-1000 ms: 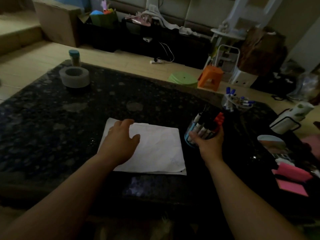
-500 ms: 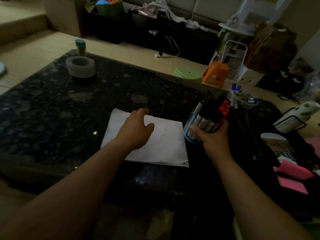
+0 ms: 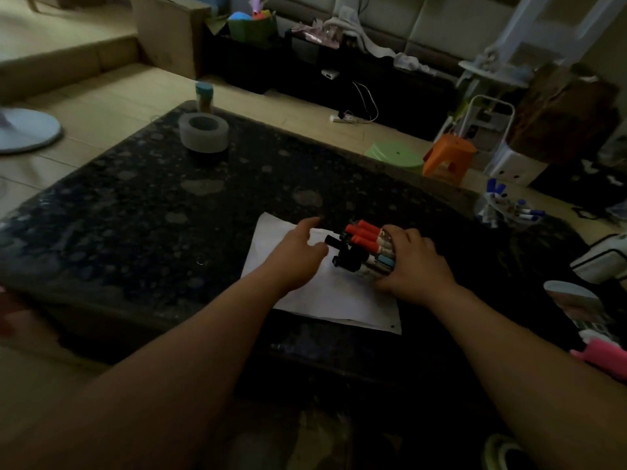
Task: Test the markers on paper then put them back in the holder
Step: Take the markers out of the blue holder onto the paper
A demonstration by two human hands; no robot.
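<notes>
- Hands first: right hand grips the holder, fingers curled over it.
- I see the holder tipped sideways above the paper, mouth facing left.
- Markers stick out of it, red and black caps pointing left.
- The left hand holds nothing, fingers loose, over the paper just beside the caps. I can't tell if it touches them.
- Paper lies flat on the dark speckled table.
- Tape roll sits at the table's far end, well apart.

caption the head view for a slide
Right hand holds the marker holder tilted over the paper; left hand open beside it.
</notes>
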